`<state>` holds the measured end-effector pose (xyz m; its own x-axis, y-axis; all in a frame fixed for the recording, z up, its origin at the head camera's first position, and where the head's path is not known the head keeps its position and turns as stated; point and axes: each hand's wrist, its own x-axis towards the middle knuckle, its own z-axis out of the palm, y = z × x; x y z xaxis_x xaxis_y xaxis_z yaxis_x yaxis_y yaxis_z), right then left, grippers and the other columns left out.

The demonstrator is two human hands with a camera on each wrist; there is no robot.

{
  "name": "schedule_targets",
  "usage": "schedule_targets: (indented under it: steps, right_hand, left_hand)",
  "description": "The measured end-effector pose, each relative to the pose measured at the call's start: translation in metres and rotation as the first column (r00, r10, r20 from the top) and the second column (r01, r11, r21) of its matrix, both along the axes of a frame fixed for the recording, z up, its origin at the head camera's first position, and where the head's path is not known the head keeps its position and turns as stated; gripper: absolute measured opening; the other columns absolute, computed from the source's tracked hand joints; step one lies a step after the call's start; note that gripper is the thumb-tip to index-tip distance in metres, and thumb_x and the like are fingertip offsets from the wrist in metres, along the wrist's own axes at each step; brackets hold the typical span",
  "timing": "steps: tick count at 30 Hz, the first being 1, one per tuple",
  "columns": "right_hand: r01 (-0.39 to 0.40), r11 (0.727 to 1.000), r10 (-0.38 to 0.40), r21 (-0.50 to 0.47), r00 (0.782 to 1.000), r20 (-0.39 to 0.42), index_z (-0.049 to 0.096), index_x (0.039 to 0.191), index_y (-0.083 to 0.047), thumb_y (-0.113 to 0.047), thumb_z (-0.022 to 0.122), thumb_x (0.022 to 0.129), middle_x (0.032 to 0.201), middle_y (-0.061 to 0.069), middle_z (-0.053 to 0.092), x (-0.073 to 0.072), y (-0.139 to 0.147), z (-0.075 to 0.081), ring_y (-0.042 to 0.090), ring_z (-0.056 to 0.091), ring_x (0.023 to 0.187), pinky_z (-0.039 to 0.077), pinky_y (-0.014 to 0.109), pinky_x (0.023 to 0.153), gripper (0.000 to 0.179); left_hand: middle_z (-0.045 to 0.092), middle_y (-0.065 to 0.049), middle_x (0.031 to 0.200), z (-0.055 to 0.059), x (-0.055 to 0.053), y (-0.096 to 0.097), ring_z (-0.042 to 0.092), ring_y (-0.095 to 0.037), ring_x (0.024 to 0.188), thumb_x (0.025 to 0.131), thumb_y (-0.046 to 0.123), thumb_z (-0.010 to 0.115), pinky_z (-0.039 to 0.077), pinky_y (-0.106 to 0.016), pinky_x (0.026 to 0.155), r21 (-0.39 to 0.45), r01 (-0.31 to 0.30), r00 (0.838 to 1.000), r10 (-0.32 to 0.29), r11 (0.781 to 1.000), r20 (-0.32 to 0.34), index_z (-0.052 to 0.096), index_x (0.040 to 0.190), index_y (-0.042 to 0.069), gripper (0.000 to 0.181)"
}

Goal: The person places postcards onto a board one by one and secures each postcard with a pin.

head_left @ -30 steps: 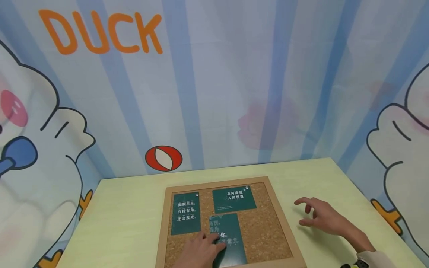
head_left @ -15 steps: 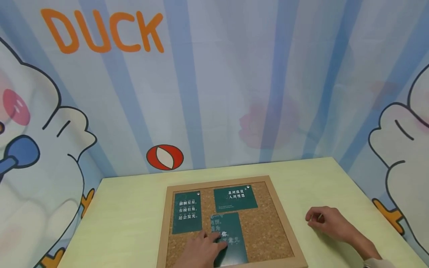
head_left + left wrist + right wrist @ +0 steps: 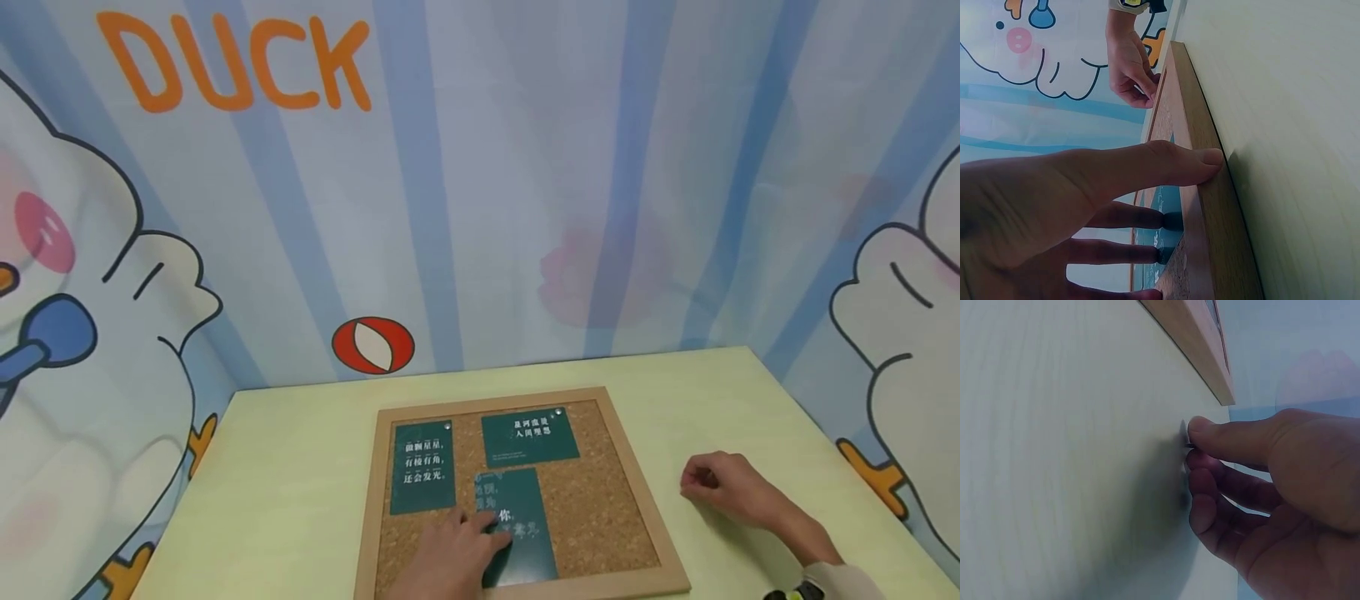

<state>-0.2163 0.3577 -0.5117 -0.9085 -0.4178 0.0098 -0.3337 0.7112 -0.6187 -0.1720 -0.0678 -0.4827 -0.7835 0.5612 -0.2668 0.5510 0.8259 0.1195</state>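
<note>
A corkboard with a wooden frame [image 3: 645, 508] lies on the table. My left hand [image 3: 450, 554] reaches over its near side, fingers spread and fairly straight, tips on a dark green card [image 3: 528, 554] with white writing. In the left wrist view, the thumb [image 3: 1166, 164] crosses in front of the frame; whether it touches is unclear. Right of the board, my right hand [image 3: 731, 487] is low over the table, thumb and forefinger pinching a tiny dark pin [image 3: 1190, 445], mostly hidden by the fingertips.
Two more green cards are on the board: an upright one [image 3: 422, 492] at left and a wide one [image 3: 525, 450] at top, each with a small round silver tack in its upper right corner. Behind the pale yellow table [image 3: 300, 467] hangs a striped cartoon backdrop [image 3: 510, 167].
My right hand has moved slightly outward and down toward the table, and its parted thumb and forefinger have come together around the pin. My left hand stays on the card.
</note>
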Motion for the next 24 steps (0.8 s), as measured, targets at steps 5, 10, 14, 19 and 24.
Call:
schedule_targets:
  steps: [5,10,14,19,24]
  right_hand:
    - [0.008,1.000,-0.008,0.019,1.000,-0.012,0.068,0.085,-0.013,-0.011,0.075,0.096,0.076,-0.009,0.062,-0.0012,-0.0037,0.0025,0.000,0.050,0.065,0.043,0.025,0.058,0.013]
    - [0.025,0.999,-0.024,0.043,0.999,-0.029,0.070,0.083,-0.014,-0.012,0.079,0.092,0.076,-0.011,0.062,-0.0001,-0.0051,0.0018,-0.001,0.052,0.066,0.045,0.025,0.059,0.013]
    - [0.011,0.999,-0.009,0.037,0.999,-0.034,0.072,0.087,-0.011,-0.008,0.079,0.090,0.080,-0.009,0.065,0.0011,-0.0027,0.0027,0.000,0.056,0.069,0.049,0.026,0.061,0.009]
    - [-0.012,1.000,0.013,0.020,0.998,-0.054,0.073,0.088,-0.011,-0.004,0.078,0.090,0.082,-0.010,0.066,0.0009,-0.0015,0.0015,0.000,0.058,0.071,0.051,0.026,0.062,0.009]
    - [-0.062,0.998,0.063,0.016,0.996,-0.065,0.074,0.089,-0.014,-0.008,0.076,0.093,0.083,-0.012,0.065,-0.0053,-0.0088,0.0050,0.000,0.057,0.071,0.050,0.026,0.062,0.008]
  left_hand:
    - [0.064,0.006,0.128,0.0014,0.0005,0.0011,0.060,-0.024,0.098,0.074,0.071,0.081,0.056,-0.052,0.073,0.021,-0.009,1.000,0.009,1.000,-0.001,0.072,0.129,0.036,0.066]
    - [0.063,0.005,0.129,0.0021,0.0019,0.0017,0.061,-0.026,0.101,0.074,0.068,0.084,0.056,-0.055,0.075,0.019,-0.030,0.999,0.030,0.999,0.020,0.072,0.129,0.036,0.065]
    - [0.063,0.005,0.130,0.0031,0.0024,0.0025,0.061,-0.028,0.104,0.075,0.065,0.085,0.055,-0.057,0.075,0.013,-0.039,0.999,0.038,0.999,0.032,0.072,0.129,0.037,0.063]
    - [0.063,0.005,0.130,0.0035,0.0018,0.0026,0.061,-0.027,0.102,0.072,0.067,0.087,0.055,-0.056,0.074,0.017,-0.035,0.999,0.035,0.999,0.035,0.072,0.129,0.036,0.066]
    - [0.062,0.005,0.131,0.0033,0.0015,0.0030,0.061,-0.027,0.103,0.071,0.067,0.087,0.055,-0.056,0.075,0.010,-0.037,0.999,0.037,0.999,0.040,0.072,0.129,0.036,0.068]
